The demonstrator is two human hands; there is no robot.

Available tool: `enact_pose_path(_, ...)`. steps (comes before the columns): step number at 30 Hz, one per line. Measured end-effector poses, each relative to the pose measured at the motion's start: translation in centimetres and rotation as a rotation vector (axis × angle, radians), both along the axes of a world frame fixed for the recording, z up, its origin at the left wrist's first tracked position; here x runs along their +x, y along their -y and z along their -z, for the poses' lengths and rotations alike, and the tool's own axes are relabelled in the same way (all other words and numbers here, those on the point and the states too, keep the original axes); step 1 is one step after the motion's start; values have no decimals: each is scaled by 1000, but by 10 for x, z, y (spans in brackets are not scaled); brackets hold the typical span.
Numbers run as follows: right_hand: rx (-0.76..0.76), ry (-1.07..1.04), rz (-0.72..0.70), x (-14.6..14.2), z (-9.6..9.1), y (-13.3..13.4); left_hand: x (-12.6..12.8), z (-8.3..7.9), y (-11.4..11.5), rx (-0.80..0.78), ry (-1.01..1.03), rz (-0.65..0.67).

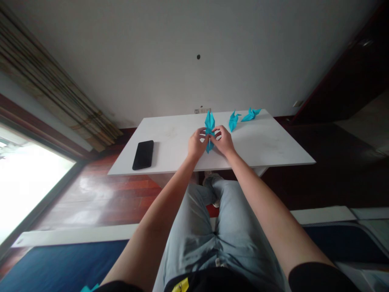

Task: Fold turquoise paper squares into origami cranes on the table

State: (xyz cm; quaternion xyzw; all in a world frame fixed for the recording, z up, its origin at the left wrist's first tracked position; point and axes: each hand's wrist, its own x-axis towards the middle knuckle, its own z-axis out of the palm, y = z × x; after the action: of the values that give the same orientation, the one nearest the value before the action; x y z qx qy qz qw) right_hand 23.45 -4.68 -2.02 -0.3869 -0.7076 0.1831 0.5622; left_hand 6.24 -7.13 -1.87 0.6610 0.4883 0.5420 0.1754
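Between my two hands is a blue folded paper piece, partly shaped like an origami crane, with pointed ends toward the wall and toward me. My left hand pinches its middle from the left side. From the right, my right hand grips the same middle part with thumb and fingers. The fingertips hide some of the folds. Two blue paper cranes, one upright and one with spread wings, stand to the right of my hands.
The white table stands against the wall. A black phone lies near its left front corner. Wall sockets show just behind the back edge. A striped curtain hangs at the left.
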Motion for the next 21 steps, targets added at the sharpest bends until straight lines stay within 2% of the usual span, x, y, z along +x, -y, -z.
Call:
enact_pose_path(16,-73,-71,5,2,5,-5,1,3,-4,-112,193,1)
enact_pose_path(21,-129,-162,38,4,5,-8,1,2,-7,-141,330,72)
